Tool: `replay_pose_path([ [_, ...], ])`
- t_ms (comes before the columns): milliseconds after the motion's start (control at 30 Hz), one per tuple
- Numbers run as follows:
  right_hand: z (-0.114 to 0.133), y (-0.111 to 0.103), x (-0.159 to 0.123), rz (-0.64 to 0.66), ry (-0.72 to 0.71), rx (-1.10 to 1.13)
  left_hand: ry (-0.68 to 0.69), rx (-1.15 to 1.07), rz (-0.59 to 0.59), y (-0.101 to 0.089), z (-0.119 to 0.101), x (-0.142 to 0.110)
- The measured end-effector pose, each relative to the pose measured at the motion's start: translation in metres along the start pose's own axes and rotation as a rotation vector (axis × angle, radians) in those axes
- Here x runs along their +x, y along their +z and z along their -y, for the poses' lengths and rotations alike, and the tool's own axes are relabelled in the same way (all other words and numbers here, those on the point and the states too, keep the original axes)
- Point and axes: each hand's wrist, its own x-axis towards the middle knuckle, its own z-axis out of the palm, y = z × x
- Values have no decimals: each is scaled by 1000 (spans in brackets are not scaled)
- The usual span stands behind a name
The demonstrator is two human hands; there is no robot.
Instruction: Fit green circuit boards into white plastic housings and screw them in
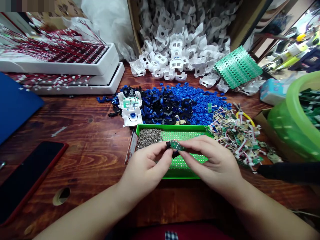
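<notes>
Between the fingertips of both hands is a small green circuit board (176,145) with black plastic pieces at its left end and underside. My left hand (150,163) pinches the black end between thumb and forefinger. On the board's right side, the thumb and fingers of my right hand (212,160) are closed. Both hands hover over a green tray (175,175), which has a heap of small metal screws (148,137) at its left and a perforated plate with rows of screws. Behind the tray lies a white shell assembly (131,108) with a board inside.
Black parts (160,106) and blue rings (200,100) are piled behind the tray. Wired boards (237,136) and a green basket (295,116) are right. White shells (175,43) spill from a box. A phone (27,180) and foam trays (107,63) occupy the left.
</notes>
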Motion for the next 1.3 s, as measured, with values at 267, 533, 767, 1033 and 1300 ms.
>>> replay_pose_path([
  [267, 1, -1, -1, -17, 38, 34, 28, -170, 0, 2, -1, -2],
  [533, 2, 5, -6, -60, 7, -31, -135, -446, -99, 8, 3, -1],
  [767, 4, 7, -7, -58, 57, 6, -167, -468, -131, 8, 5, -1],
  [1033, 6, 10, -7, -71, 102, 134, 13, -309, -200, 7, 0, -4],
  [1300, 7, 11, -10, -89, 86, 152, 7, -327, -219, 8, 3, -5],
])
